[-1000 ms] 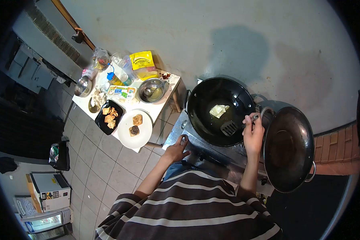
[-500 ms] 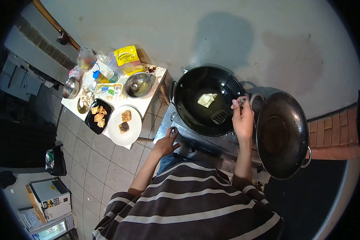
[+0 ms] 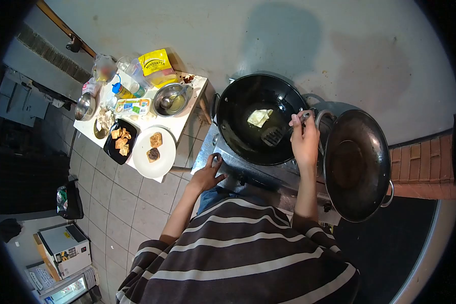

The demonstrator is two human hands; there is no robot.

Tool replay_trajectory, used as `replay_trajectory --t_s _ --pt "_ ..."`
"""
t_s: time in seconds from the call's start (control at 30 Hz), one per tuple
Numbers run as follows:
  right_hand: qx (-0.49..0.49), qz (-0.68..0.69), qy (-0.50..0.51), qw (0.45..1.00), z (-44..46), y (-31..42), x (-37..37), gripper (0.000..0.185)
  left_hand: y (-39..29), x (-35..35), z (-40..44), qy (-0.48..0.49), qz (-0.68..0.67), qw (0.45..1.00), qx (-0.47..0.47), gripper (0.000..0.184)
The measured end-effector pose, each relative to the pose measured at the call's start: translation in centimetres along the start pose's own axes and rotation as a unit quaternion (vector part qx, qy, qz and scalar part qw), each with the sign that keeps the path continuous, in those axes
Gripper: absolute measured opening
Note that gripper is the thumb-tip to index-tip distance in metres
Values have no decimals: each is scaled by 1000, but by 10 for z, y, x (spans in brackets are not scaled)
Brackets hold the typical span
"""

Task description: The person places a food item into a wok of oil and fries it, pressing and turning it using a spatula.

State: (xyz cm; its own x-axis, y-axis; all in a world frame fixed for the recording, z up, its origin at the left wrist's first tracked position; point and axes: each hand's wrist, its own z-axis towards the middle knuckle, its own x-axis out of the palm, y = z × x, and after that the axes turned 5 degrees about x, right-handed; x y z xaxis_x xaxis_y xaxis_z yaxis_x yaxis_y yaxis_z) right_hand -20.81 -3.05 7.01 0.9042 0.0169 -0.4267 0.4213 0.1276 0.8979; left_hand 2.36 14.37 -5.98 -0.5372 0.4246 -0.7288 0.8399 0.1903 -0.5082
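My right hand [image 3: 305, 142] is closed around the handle of a slotted spatula [image 3: 272, 136], reaching over the right rim of a black wok [image 3: 238, 134]. The spatula's blade rests low inside the wok, beside a pale, folded, square-looking piece of food [image 3: 260, 118] lying in shiny oil. A small gap separates blade and food. My left hand [image 3: 206, 175] is at the front left edge of the metal stove [image 3: 228, 164], fingers apart and holding nothing.
A second wok [image 3: 357, 167] leans at the right. On the white table [image 3: 180, 121] at left are a white plate [image 3: 163, 157] with two fried pieces, a black tray [image 3: 117, 153] of fried pieces, a metal bowl [image 3: 159, 109] with a ladle and a yellow pouch [image 3: 154, 62].
The whole view has shifted slightly, so everything sits a little higher. The spatula blade has come slightly closer to the food. My left hand stays at the stove edge.
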Motion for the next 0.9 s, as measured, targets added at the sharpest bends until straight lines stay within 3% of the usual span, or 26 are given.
replay_trajectory --t_s 0.13,0.23,0.43,0.5,0.63,0.73,0.83,0.9 --pt "-20 37 -21 999 1 0 -2 20 2 2 1 -2 -3 1000 5 67" --pt "-6 -49 -4 999 2 4 -4 20 1 -1 3 4 1 1000 5 66" --pt "-4 39 -10 999 1 2 0 20 1 0 2 -4 3 1000 6 66" --pt "-16 -45 0 999 1 11 -5 20 -1 -1 1 6 12 1000 -7 66" --pt "-61 -42 13 997 3 1 -2 20 1 1 2 -1 8 1000 1 68" --pt "-2 20 16 1000 2 1 -3 20 3 3 1 -12 8 1000 14 67" --pt "-12 16 8 1000 3 6 -6 20 -1 1 1 -12 6 1000 6 66" --pt "-75 -51 19 996 3 5 -5 20 -3 -1 0 -11 1 1000 6 65"
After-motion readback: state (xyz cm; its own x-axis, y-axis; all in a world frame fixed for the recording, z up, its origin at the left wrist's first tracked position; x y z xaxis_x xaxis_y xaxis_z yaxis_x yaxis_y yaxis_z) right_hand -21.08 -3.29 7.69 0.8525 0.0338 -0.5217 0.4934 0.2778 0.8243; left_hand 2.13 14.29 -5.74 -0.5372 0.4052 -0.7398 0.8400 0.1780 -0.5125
